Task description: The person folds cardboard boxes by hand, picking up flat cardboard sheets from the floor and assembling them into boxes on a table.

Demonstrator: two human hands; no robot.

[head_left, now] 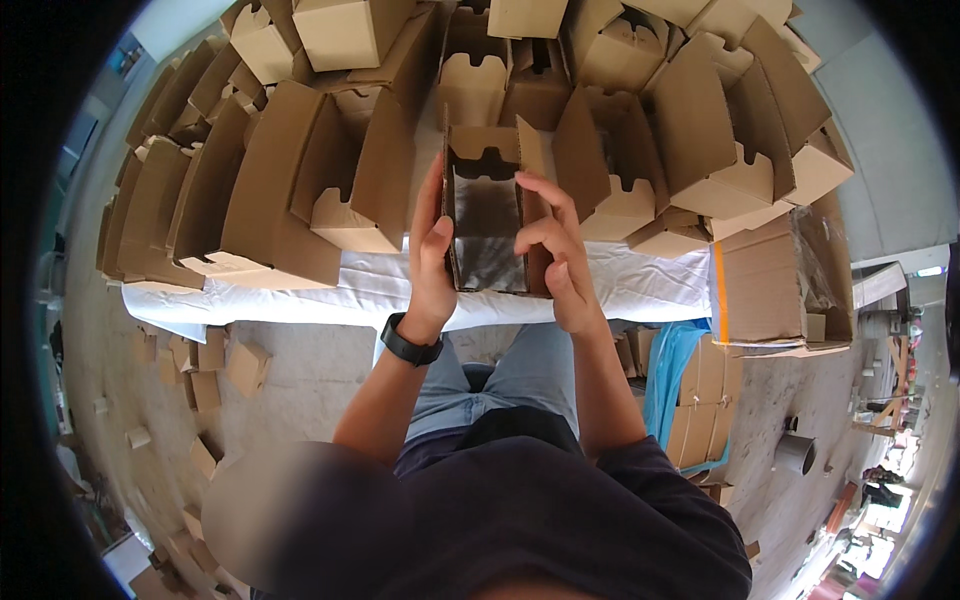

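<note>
The held cardboard carton point(537, 265), narrow, open-topped and with a notched far end, sits between the person's two hands at the near margin of the surface, which is draped in a white cloth point(640, 270). The left hand point(433, 265) lies along the carton's left wall, half curled, fingers on the outside and thumb close to the rim. The right hand point(562, 255) is bent around the right wall, with its fingertips at the upper rim and its fingers spread a little apart. Whether the greyish patch in the carton's middle is its floor or something beyond cannot be told. The cloth's near edge runs just below the held carton, and a strip of cloth shows along that edge to either side of it. To its left stands a notched open carton point(375, 200), leaving a thin gap that the left fingers partly fill; to its right stands a matching open carton point(620, 190), with the right hand taking up much of the space between. Close behind it is a notched carton point(473, 85), so room on the far side is short. Well to its right, a large cardboard box point(770, 285) with an orange strip reaches the surface's near edge. On its near side are the person's legs, with the floor point(300, 400) lower down.
</note>
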